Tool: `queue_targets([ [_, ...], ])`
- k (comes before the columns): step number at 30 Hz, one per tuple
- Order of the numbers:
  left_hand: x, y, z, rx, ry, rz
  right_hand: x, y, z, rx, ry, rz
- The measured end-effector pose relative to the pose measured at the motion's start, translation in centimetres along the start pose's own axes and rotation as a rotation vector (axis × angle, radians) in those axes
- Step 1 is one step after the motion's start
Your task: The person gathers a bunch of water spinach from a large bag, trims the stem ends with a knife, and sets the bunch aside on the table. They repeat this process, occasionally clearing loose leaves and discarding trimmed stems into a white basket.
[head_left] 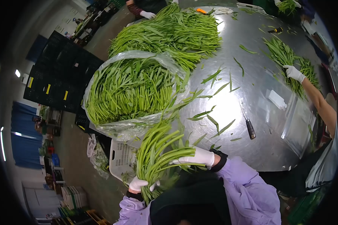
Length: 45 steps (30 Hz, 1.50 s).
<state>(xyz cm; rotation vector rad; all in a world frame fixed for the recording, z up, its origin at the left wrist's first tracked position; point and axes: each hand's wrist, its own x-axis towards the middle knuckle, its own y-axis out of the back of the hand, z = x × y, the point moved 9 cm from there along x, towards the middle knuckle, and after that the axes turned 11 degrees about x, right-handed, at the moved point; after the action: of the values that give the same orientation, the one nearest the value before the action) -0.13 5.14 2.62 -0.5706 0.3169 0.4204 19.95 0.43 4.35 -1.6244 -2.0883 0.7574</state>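
Observation:
Both my hands wear white gloves and hold a bunch of long green stems [154,150] at the table's near edge. My left hand [139,184] is wrapped round the lower part of the bunch. Farther right, my right hand [199,156] grips stems that bend out sideways. Just beyond the bunch lies a clear plastic bag [120,127], open and packed with greens [131,90]. A large pile of the same greens [169,33] lies behind the bag on the metal table [199,127].
A knife [249,127] and loose leaves lie on the table. At the right, a co-worker's gloved hand [294,74] touches more greens; another co-worker's glove [148,15] is at the far pile. A white crate [120,159] stands below, black crates [60,71] at left.

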Motion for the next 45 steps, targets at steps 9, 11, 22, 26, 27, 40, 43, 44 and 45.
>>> queue_targets([
  [9, -0.6, -1.5, 1.2, 0.269, 0.163, 0.019, -6.5, 6.7, -4.1, 0.579, 0.384, 0.110],
  [11, -0.2, -2.0, 1.6, 0.359, 0.200, 0.095, -5.9, 5.0, -6.9, 0.096, 0.342, 0.298],
  [22, 0.4, -1.7, 0.7, 0.530, 0.236, 0.058, -2.5, -0.1, -7.0, -0.721, 0.641, 0.126],
  [26, 0.7, -2.2, 0.5, 0.576, 0.255, 0.018, -2.6, 1.3, -5.5, -0.515, 0.503, 0.118],
  [27, 0.7, -2.5, 0.7, 0.591, 0.247, 0.020, -2.6, 2.7, -5.0, -0.324, 0.389, 0.191],
  [40, 0.8, -3.4, 1.4, 0.599, 0.201, -0.005, -2.9, 0.3, -7.7, -1.076, 0.676, 0.391],
  [43, 0.4, -2.9, 1.0, 0.706, 0.204, -0.041, -3.3, 3.0, -7.3, -0.616, 0.614, 0.526],
  [44, 0.2, -2.5, 0.5, 0.732, 0.215, -0.049, -3.6, 5.4, -5.7, -0.229, 0.471, 0.651],
  [45, 0.0, -2.4, 0.1, 0.757, 0.224, -0.056, -4.4, 7.4, -5.7, -0.081, 0.470, 0.753],
])
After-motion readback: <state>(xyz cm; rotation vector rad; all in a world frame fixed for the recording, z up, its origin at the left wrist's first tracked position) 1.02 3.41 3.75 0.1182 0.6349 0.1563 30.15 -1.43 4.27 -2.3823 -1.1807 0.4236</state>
